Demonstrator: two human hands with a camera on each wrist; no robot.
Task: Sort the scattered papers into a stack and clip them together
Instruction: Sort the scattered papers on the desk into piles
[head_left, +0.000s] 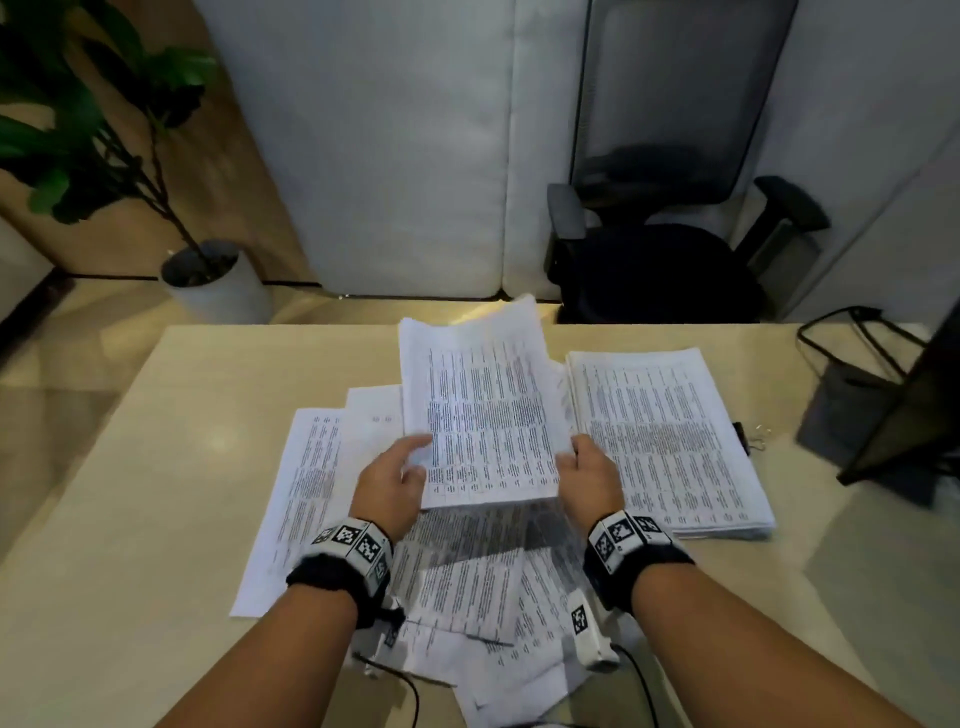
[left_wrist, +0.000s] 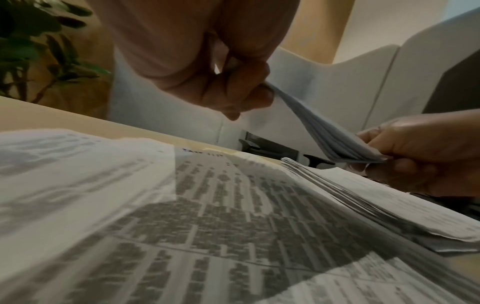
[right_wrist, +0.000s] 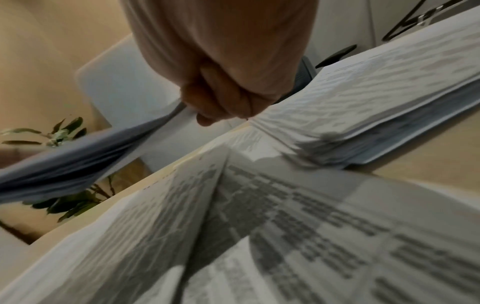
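Observation:
A bundle of printed sheets (head_left: 483, 410) is lifted above the table, tilted up toward the far side. My left hand (head_left: 400, 475) grips its near left edge and my right hand (head_left: 584, 470) grips its near right edge. The left wrist view shows the bundle (left_wrist: 335, 133) edge-on, pinched between both hands. Loose printed sheets (head_left: 306, 499) lie scattered under and left of the hands. A thick squared stack of papers (head_left: 670, 436) rests to the right. A black binder clip (head_left: 742, 439) lies just beyond that stack's right edge.
The beige table (head_left: 156, 493) ends at its far edge near a black office chair (head_left: 670, 249). A potted plant (head_left: 213, 280) stands on the floor at far left. A dark monitor edge (head_left: 904, 410) rises at the right. Cables trail near my wrists.

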